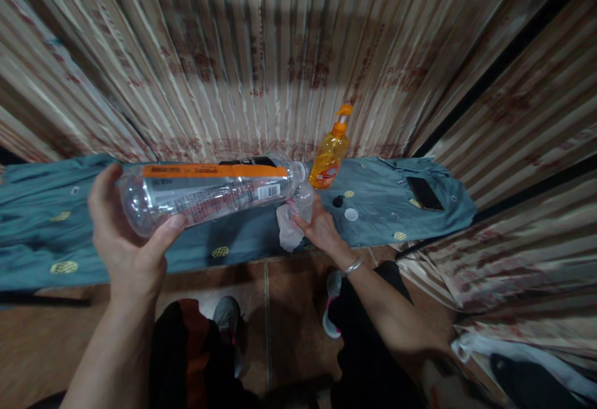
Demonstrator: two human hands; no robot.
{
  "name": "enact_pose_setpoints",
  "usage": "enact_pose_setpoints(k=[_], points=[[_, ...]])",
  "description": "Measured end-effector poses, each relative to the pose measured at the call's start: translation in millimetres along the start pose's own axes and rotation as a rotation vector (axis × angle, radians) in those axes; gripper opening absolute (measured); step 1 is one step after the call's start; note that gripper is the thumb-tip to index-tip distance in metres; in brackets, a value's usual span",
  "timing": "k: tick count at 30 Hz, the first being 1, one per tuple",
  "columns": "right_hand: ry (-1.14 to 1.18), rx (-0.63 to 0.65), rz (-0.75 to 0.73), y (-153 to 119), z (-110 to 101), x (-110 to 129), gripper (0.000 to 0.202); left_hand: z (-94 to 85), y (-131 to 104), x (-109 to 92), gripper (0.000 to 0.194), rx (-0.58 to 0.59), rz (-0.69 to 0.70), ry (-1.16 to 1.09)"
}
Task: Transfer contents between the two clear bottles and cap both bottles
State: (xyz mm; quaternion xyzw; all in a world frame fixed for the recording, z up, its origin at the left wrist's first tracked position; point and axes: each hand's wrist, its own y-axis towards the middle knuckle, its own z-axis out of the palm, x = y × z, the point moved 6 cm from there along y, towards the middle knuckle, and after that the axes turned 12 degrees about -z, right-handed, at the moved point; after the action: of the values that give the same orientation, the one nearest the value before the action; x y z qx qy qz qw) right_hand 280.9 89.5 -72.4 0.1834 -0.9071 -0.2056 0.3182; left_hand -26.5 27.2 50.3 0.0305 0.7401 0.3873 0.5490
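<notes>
Midway, the left hand [122, 241] gripped a large clear bottle [209, 193] tipped flat at frame centre-left, mouth over the small bottle [302, 201] steadied by the right hand [321, 230]; both caps [351, 214] lay off on the blue cloth [382, 194].

Nothing here can actually be read. The large clear plastic bottle [205, 194] lying sideways carries an orange band with dark print along its top, a white label panel with blurred red lettering, and a small barcode near its neck, all too smeared to make out. The amber pump bottle with the orange nozzle [330, 157] has an orange-and-white label low on its front, equally illegible
</notes>
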Motion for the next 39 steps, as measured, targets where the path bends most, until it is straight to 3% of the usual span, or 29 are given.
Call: enact_pose_setpoints(k=[8,20,39], points=[[-0.006,0.006,-0.012,-0.1,0.2,-0.2,0.067,-2.1,1.0,7.4,0.080,-0.029,-0.037,-0.108],[0.012,-0.013,-0.014,0.5,-2.3,3.0,0.066,-2.5,1.3,8.2,0.080,-0.055,-0.080,-0.141],[0.005,0.002,-0.009,0.0,-1.9,2.0,0.065,0.3,-0.2,2.2,0.076,-0.029,-0.031,-0.114]])
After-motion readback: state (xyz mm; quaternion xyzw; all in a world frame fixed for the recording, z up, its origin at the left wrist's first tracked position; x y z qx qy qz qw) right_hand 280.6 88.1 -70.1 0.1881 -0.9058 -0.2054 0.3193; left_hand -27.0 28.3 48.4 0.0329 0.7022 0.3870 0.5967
